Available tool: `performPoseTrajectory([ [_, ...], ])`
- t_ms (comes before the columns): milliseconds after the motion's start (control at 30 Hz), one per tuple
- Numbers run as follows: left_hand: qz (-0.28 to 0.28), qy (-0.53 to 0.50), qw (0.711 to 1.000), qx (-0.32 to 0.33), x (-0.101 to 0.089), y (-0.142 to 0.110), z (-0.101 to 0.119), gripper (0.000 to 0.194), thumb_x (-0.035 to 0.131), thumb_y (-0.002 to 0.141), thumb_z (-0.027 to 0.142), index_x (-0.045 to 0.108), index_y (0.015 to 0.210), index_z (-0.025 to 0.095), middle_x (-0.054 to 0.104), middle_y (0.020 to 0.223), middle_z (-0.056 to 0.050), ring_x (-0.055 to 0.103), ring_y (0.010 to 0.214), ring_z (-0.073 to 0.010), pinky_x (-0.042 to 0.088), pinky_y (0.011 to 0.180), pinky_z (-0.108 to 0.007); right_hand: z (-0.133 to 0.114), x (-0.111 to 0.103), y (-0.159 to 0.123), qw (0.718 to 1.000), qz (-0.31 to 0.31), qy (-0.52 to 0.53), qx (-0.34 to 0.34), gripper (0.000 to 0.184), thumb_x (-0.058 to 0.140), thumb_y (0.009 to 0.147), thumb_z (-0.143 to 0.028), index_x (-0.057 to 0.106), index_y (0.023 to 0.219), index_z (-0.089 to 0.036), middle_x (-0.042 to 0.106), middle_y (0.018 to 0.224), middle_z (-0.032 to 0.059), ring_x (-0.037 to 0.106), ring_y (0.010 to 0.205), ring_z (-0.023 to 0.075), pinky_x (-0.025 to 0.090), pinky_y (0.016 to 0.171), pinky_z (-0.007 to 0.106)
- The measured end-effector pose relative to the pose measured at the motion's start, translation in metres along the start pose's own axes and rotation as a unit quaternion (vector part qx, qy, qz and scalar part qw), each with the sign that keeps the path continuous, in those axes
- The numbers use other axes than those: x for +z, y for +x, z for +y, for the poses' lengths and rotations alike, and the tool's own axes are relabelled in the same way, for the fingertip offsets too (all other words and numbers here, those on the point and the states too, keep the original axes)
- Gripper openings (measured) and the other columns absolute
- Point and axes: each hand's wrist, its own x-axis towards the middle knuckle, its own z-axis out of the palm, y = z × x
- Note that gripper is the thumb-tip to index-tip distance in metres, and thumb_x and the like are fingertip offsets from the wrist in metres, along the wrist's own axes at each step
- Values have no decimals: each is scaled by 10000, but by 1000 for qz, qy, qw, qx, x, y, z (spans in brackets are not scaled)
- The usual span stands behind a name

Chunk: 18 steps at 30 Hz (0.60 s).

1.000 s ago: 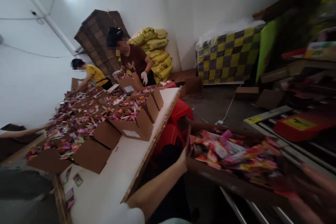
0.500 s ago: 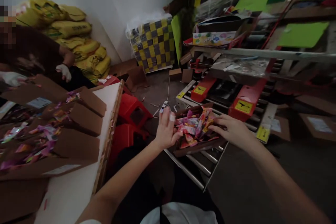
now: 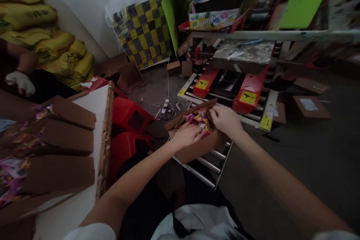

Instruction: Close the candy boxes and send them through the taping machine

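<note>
An open cardboard box [image 3: 194, 150] full of colourful packets [image 3: 198, 118] sits on the metal rollers [image 3: 213, 157] in front of me. My left hand [image 3: 187, 135] lies flat on the packets at the box's near left side, fingers stretched out. My right hand [image 3: 225, 120] rests on the far right side of the box with its fingers bent down into the packets; what they hold is hidden. A back flap [image 3: 194, 109] of the box stands up behind the packets.
A red taping machine [image 3: 249, 95] stands further along the rollers. Red stools [image 3: 132, 114] sit between me and the white table [image 3: 90, 107], which carries brown boxes [image 3: 67, 140] of packets. A co-worker's gloved hand [image 3: 19, 81] is at far left. A power strip [image 3: 165, 105] lies on the floor.
The view has swung right and down from the table to the rollers. The box now rests further along the rollers, and both my hands have come closer together on top of the packets.
</note>
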Motion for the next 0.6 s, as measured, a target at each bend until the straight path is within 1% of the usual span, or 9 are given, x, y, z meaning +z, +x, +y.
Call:
performPoseTrajectory([
  [100,-21,-134,990,-31,-10,-1,-2,493,179,969,335,630,1126,213,689,1094,-52,588,1098,-203,411,994,-363,-8,13,18,999,0,-28,31,341,362,896,-261,665,928,-109,677,954,163,627,813,242,371,677,319],
  [167,8,-166,984,-56,-10,-3,6,452,252,958,389,644,1098,212,682,1110,-56,582,1100,-217,411,994,-370,-8,13,26,1000,8,-20,11,336,365,891,-251,666,918,-101,676,946,172,628,828,251,385,732,339],
  [233,63,-162,982,-79,-2,-8,17,388,349,937,413,645,1082,207,673,1120,-69,577,1090,-227,399,1003,-383,-7,9,22,1000,28,-14,5,339,348,899,-239,662,920,-113,678,946,159,620,881,252,386,824,363],
  [333,154,-154,968,-128,20,-15,34,349,373,938,376,629,1098,199,668,1090,-84,574,1069,-228,409,988,-399,-10,13,-8,992,115,32,27,407,265,937,-254,590,1136,-113,619,1161,171,547,1101,258,341,974,405],
  [400,206,-142,952,-175,35,-16,43,344,382,935,329,614,1139,178,630,1122,-119,558,1083,-249,412,982,-431,-17,24,-38,980,172,97,21,476,215,951,-291,436,1332,-110,493,1351,178,436,1259,253,320,1027,431],
  [433,231,-142,941,-201,41,-17,48,340,394,927,298,612,1151,165,599,1146,-138,549,1091,-257,415,980,-440,-22,31,-53,977,175,123,8,506,208,953,-313,356,1393,-111,425,1417,175,375,1317,250,312,1045,445],
  [500,275,-155,920,-232,46,-21,58,338,402,905,218,614,1156,139,532,1171,-163,532,1103,-257,417,989,-435,-32,43,-74,982,131,132,-20,546,216,953,-347,270,1442,-109,326,1488,165,273,1386,251,276,1082,477],
  [533,297,-161,913,-230,43,-25,64,338,407,892,187,614,1153,132,505,1167,-164,522,1107,-250,416,996,-427,-36,46,-80,987,100,122,-26,554,228,952,-354,264,1447,-106,296,1505,159,243,1401,253,257,1096,490],
  [600,344,-153,907,-188,29,-39,75,318,432,878,177,619,1133,143,477,1140,-147,507,1097,-234,421,995,-413,-42,46,-83,994,52,96,-32,554,257,948,-353,286,1442,-105,266,1519,144,226,1409,258,246,1109,496],
])
